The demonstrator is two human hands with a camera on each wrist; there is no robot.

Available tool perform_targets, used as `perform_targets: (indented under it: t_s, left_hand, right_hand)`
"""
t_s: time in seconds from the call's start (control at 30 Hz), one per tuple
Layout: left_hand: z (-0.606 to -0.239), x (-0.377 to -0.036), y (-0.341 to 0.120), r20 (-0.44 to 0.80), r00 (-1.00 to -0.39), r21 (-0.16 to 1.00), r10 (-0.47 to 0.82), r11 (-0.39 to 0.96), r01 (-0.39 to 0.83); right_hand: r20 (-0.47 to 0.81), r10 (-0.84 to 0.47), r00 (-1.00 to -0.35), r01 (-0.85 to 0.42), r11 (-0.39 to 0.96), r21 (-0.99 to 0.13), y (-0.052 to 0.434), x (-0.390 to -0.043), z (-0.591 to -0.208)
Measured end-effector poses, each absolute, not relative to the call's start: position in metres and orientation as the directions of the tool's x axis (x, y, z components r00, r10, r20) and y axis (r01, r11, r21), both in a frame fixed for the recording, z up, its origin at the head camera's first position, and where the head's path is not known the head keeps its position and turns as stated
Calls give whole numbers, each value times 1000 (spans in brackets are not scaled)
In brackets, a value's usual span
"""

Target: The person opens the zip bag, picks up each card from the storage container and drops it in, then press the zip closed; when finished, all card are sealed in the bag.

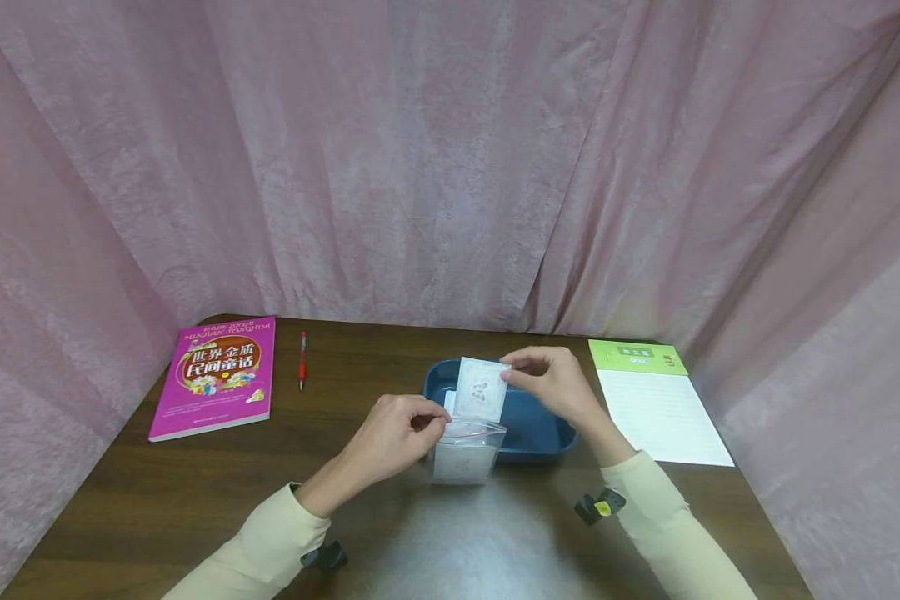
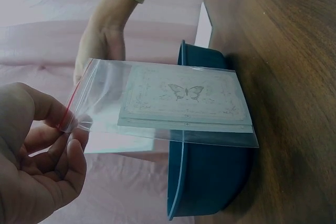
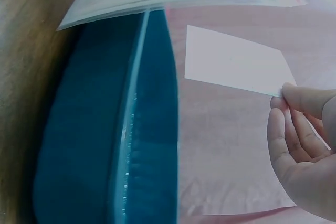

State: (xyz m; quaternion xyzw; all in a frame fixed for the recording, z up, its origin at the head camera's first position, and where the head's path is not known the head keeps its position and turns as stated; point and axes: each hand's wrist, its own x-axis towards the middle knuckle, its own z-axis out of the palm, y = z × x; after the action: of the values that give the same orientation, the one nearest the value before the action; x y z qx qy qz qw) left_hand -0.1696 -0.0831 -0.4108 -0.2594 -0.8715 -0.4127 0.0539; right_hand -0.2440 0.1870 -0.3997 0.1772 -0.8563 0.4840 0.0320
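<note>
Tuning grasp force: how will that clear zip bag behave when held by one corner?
The zip bag is probably light: the left hand pinches just one corner. It seems floppy film, kept flat mostly by the cards inside. The glossy plastic may be slippery.

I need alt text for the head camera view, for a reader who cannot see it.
Two hands work over a wooden table: the left hand pinches a clear zip bag open, and the right hand holds a white card above it, before a blue tray.
</note>
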Motion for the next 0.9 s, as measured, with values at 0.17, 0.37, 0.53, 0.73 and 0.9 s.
perform_targets:
  t_s: [0.17,0.37,0.53,0.73,0.9]
  left_hand:
    - [-412,-171,-83,319,-856,690,407,519,504]
    - [-413,-171,-83,328,-855,686,402,520,508]
    - [-414,-171,-82,333,-854,684,400,521,511]
    - [-413,-171,-80,324,-858,689,398,523,502]
    - [-413,-171,-80,322,-859,690,397,522,501]
  right_hand:
    - [255,-264,-930,-354,466,-811,187,-236,-390]
    - [263,-258,-930,-358,467,-808,189,-227,-378]
    - [289,-262,-921,-381,443,-812,191,-221,-369]
    - [300,-259,-918,-388,437,-811,192,-212,-359]
    - [326,-255,-910,-409,429,-806,193,-206,-353]
